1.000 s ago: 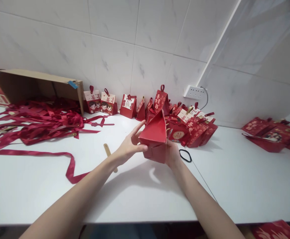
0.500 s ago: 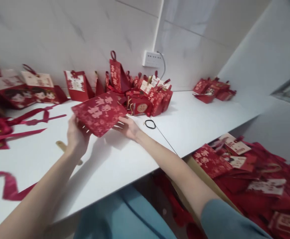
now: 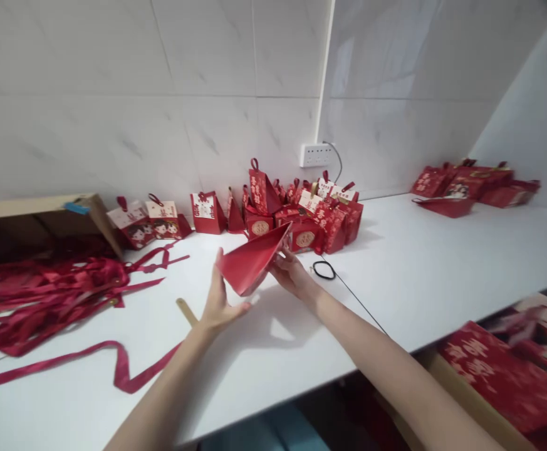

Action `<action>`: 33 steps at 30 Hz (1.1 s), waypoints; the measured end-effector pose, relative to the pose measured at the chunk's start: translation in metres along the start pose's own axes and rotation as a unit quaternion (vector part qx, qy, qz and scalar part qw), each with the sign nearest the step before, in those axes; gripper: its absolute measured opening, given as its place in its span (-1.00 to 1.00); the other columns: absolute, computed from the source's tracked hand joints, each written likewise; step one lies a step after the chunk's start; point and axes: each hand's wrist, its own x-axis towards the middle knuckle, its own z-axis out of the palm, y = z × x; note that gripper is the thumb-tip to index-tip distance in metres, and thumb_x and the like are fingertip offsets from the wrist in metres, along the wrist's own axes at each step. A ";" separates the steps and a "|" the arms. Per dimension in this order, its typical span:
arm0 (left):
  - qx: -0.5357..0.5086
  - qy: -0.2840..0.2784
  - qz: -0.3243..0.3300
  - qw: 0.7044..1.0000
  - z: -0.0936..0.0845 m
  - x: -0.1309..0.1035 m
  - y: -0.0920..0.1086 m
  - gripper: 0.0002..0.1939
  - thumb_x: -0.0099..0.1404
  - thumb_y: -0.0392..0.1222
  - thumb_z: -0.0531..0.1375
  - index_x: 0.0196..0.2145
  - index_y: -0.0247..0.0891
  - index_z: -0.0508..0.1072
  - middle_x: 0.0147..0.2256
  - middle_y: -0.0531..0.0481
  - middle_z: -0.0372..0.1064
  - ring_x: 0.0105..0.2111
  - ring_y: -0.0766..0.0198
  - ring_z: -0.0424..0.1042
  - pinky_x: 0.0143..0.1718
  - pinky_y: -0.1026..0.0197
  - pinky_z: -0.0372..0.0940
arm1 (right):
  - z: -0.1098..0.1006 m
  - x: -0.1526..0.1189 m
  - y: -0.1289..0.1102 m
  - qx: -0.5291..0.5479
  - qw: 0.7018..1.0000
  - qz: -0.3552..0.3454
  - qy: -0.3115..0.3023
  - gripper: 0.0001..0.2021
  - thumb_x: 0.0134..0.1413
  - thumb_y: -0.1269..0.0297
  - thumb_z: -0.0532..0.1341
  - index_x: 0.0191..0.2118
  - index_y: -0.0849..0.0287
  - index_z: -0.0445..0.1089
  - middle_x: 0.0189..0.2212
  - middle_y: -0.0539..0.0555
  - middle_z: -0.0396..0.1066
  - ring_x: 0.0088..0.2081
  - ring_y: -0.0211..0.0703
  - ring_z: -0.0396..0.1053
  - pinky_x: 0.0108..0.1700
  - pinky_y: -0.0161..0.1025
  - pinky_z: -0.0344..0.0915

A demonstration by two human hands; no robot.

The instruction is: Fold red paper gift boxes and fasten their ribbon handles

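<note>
A red paper gift box (image 3: 254, 258), tilted with its plain red face towards me, is held above the white table. My left hand (image 3: 217, 304) grips its left edge, with the fingers behind it and the thumb apart below. At the right edge, my right hand (image 3: 292, 273) has its fingers closed on the card, and they are partly hidden behind it. Beneath my left wrist lies a flat gold-coloured strip (image 3: 187, 311). Behind the held box stand several red gift boxes (image 3: 305, 235) with ribbon loops.
An open carton (image 3: 33, 205) spills red ribbons (image 3: 57, 288) at the left, and one long ribbon (image 3: 121, 369) trails across the table (image 3: 254, 401). A black bracelet (image 3: 324, 270) lies right of my hands. More red boxes (image 3: 477, 181) stand far right; another carton (image 3: 470, 388) holds flat red pieces below.
The box has turned from its printed face to its plain red face, and it has tipped up between both hands. My view has shifted left and up, showing more of the ribbon carton.
</note>
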 end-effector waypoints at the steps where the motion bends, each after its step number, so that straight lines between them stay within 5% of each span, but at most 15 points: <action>1: 0.004 0.010 -0.016 1.000 0.000 0.001 0.004 0.07 -0.18 0.30 0.32 0.17 -0.31 0.09 0.16 -0.33 0.07 0.19 -0.18 0.06 0.23 -0.11 -0.05 | -0.001 -0.001 -0.001 -0.007 1.000 0.006 0.002 -0.65 -0.40 0.49 0.35 -0.35 0.05 0.38 -0.46 -0.12 0.47 -0.40 -0.29 0.41 -0.25 -0.28 0.40; 5: -0.136 0.066 -0.180 0.972 0.005 0.010 0.015 -0.34 0.08 0.17 0.21 0.03 -0.29 0.26 0.02 -0.22 0.31 0.01 -0.01 0.32 0.05 0.02 0.25 | -0.002 -0.003 -0.003 -0.069 0.997 0.017 -0.009 -0.71 -0.32 0.28 0.40 -0.35 0.08 0.38 -0.41 -0.07 0.47 -0.39 -0.25 0.41 -0.34 -0.25 0.41; 10: -0.358 0.074 -0.449 0.815 0.004 0.020 0.023 -0.52 0.26 0.11 0.04 -0.08 -0.35 0.37 -0.20 -0.20 0.47 -0.23 0.13 0.48 -0.26 0.20 0.42 | 0.012 -0.014 0.004 -0.229 0.969 -0.083 0.035 -0.60 -0.23 0.05 0.38 -0.25 0.14 0.38 -0.37 0.00 0.45 -0.42 -0.22 0.39 -0.48 -0.29 0.39; 13: -0.381 0.063 -0.496 0.777 0.002 0.021 0.026 -0.48 0.25 0.17 0.04 -0.08 -0.33 0.39 -0.27 -0.16 0.50 -0.34 0.19 0.49 -0.38 0.24 0.42 | 0.021 -0.022 0.007 -0.293 0.950 -0.085 0.060 -0.56 -0.18 -0.03 0.33 -0.25 0.20 0.37 -0.40 0.04 0.44 -0.44 -0.18 0.39 -0.48 -0.25 0.41; 20: -0.373 0.041 -0.507 0.776 0.003 0.019 0.019 -0.49 0.24 0.18 0.05 -0.16 -0.34 0.42 -0.32 -0.14 0.49 -0.47 0.28 0.46 -0.47 0.30 0.39 | 0.022 -0.025 0.007 -0.272 0.957 -0.082 0.058 -0.56 -0.10 -0.01 0.27 -0.13 0.15 0.30 -0.22 0.08 0.43 -0.24 -0.06 0.41 -0.43 -0.21 0.47; 24: -0.363 0.078 -0.391 0.842 0.003 0.018 0.010 -0.69 0.12 -0.09 0.24 -0.21 -0.31 0.42 -0.25 -0.10 0.49 -0.33 0.25 0.49 -0.29 0.30 0.38 | 0.016 -0.020 0.008 -0.227 0.960 -0.144 0.077 -0.62 -0.10 0.07 0.27 -0.13 0.06 0.30 -0.15 0.03 0.40 -0.14 -0.10 0.37 -0.30 -0.21 0.45; 28: -0.351 -0.042 -0.296 0.887 0.001 0.015 0.012 -0.53 -0.03 -0.26 0.35 -0.12 -0.30 0.41 -0.12 -0.10 0.47 -0.12 0.15 0.45 0.00 0.19 0.28 | 0.012 -0.016 -0.001 -0.241 0.940 -0.213 0.118 -0.69 -0.06 0.05 0.25 -0.22 0.12 0.34 -0.25 0.04 0.44 -0.19 -0.11 0.38 -0.12 -0.12 0.36; 31: -0.345 -0.156 -0.300 0.876 0.004 0.009 0.019 -0.43 -0.01 -0.26 0.36 -0.01 -0.30 0.35 -0.06 -0.18 0.44 -0.06 0.06 0.42 0.06 0.05 0.23 | 0.014 -0.018 -0.012 -0.300 0.908 -0.261 0.133 -0.63 -0.02 0.00 0.22 -0.17 0.16 0.38 -0.20 0.11 0.46 -0.13 -0.05 0.38 -0.05 -0.09 0.30; 33: -0.345 -0.182 -0.303 0.869 0.006 0.005 0.022 -0.38 0.02 -0.23 0.36 0.05 -0.27 0.30 0.00 -0.21 0.39 -0.02 0.03 0.40 0.07 0.02 0.23 | 0.017 -0.020 -0.017 -0.332 0.890 -0.280 0.140 -0.61 -0.01 -0.01 0.20 -0.15 0.17 0.41 -0.16 0.13 0.47 -0.10 -0.01 0.37 -0.06 -0.10 0.30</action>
